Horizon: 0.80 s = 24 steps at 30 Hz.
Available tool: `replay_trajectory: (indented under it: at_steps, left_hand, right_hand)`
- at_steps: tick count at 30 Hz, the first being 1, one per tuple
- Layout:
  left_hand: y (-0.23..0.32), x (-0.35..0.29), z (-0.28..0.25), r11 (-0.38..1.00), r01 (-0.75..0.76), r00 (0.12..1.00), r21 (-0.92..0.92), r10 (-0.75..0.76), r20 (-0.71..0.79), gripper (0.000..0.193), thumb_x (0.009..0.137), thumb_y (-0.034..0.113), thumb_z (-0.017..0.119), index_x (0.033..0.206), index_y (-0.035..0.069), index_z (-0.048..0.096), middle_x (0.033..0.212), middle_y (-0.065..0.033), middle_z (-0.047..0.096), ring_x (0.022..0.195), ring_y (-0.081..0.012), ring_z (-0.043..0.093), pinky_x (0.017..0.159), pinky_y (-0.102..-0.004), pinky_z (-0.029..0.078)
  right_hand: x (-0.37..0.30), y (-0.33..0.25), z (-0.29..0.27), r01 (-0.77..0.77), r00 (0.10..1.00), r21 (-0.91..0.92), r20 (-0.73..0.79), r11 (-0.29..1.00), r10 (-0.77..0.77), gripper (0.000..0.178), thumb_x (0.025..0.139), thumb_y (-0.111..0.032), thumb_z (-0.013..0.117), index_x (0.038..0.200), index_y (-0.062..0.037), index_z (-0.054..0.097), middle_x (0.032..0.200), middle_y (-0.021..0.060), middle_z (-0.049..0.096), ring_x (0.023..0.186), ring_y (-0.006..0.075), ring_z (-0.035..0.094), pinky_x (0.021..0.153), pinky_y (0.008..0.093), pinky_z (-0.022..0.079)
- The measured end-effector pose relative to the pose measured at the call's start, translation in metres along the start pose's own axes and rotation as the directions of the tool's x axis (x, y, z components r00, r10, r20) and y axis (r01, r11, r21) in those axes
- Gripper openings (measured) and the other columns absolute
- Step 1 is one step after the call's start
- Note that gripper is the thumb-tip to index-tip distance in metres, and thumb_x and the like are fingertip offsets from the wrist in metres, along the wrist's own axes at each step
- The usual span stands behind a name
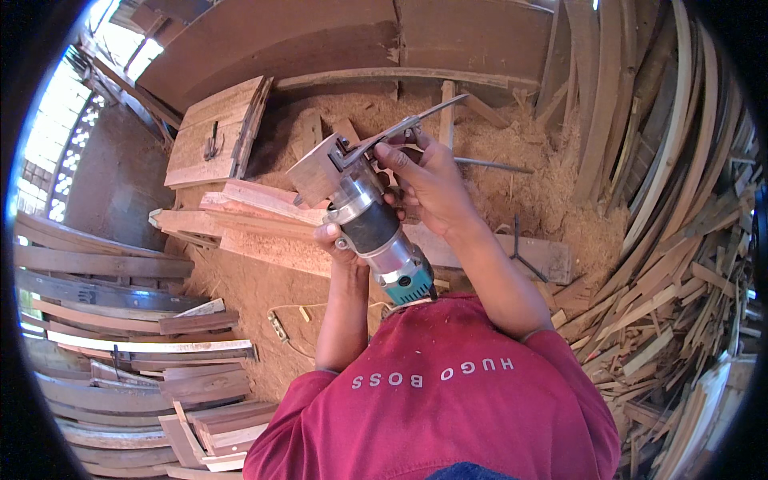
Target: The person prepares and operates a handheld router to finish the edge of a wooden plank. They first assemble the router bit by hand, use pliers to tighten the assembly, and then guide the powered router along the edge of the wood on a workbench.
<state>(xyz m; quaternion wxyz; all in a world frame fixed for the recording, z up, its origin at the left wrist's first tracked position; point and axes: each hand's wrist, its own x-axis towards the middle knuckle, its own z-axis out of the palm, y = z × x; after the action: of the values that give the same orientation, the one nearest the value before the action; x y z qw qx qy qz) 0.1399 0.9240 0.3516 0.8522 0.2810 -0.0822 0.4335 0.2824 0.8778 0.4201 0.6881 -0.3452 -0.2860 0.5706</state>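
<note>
A trim router [381, 232] with a silver and turquoise body and a dark band is held up in front of my chest. Its turquoise end points down toward me. At the upper end sits a flat base plate [316, 171], with a thin metal guide plate [400, 130] angled across it. My left hand [342, 245] is closed round the router's side near the metal clamp, thumb by a small screw. My right hand [422, 180] pinches the guide plate's fitting, its thumb on the metal. Some of its fingers are hidden behind the router.
Planks [264, 228] lie on the sawdust-covered floor beyond my left hand, near a wooden panel [212, 132]. A power strip with a cord [277, 326] is at lower left. Stacked curved boards [120, 348] line the left; timber and offcuts [672, 296] crowd the right.
</note>
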Motion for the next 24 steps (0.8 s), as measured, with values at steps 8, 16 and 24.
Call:
replay_trajectory:
  at_steps: [8,16,24]
  left_hand:
    - [0.0044,0.0002,-0.0039,0.998,0.044,0.999,-0.042,-0.043,0.033,0.094,0.063,0.038,0.073,0.139,-0.003,0.037,0.12,-0.0225,0.056,0.097,-0.0348,0.062,0.084,-0.0486,0.055]
    - [-0.0008,-0.0025,0.0001,0.999,0.013,1.0,-0.044,-0.013,-0.004,0.095,0.063,0.037,0.073,0.139,-0.005,0.036,0.121,-0.0238,0.056,0.098,-0.0347,0.063,0.083,-0.0496,0.056]
    - [0.0018,-0.0056,0.0,0.999,0.031,0.999,-0.026,-0.032,-0.042,0.09,0.063,0.037,0.072,0.136,-0.005,0.04,0.114,-0.0245,0.059,0.096,-0.0369,0.065,0.082,-0.0461,0.059]
  right_hand:
    - [-0.003,0.0061,-0.003,0.132,0.99,0.08,-0.062,0.988,-0.128,0.034,0.085,-0.014,0.075,0.11,-0.0052,0.054,0.086,0.0022,0.063,0.07,0.0092,0.059,0.047,0.0191,0.048]
    - [-0.0029,0.009,-0.0024,0.05,0.996,-0.051,-0.067,0.997,-0.053,0.034,0.086,-0.017,0.073,0.112,-0.0041,0.054,0.091,0.0021,0.064,0.07,0.0068,0.058,0.048,0.0194,0.047]
    - [-0.0015,0.0055,-0.0048,0.08,0.996,-0.068,-0.037,0.994,-0.083,0.035,0.085,-0.013,0.074,0.112,-0.0045,0.053,0.098,0.0062,0.064,0.074,0.0104,0.061,0.051,0.0205,0.049]
